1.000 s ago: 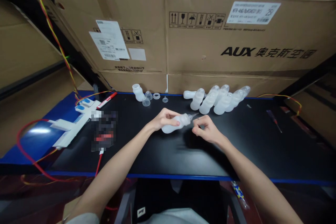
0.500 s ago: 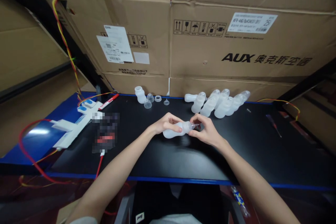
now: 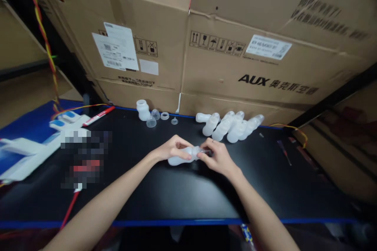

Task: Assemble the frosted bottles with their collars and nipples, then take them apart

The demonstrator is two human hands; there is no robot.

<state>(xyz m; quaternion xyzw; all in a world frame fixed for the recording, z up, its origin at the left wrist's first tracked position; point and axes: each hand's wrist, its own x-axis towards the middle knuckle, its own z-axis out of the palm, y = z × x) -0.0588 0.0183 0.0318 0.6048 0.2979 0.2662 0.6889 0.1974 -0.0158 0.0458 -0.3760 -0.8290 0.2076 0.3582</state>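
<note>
Left hand (image 3: 174, 149) grasped white bottle (image 3: 178, 159); right hand (image 3: 218, 156) pinched its top, 3 o'clock. Bottle cluster (image 3: 221, 129) at 2 o'clock.

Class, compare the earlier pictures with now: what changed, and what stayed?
The right hand has moved in leftward; its fingers now close on the nipple end of the baby bottle. The camera view also shifted. The left hand still holds the bottle's body; the open bottle, grouped bottles and screwdriver stayed put.
</note>
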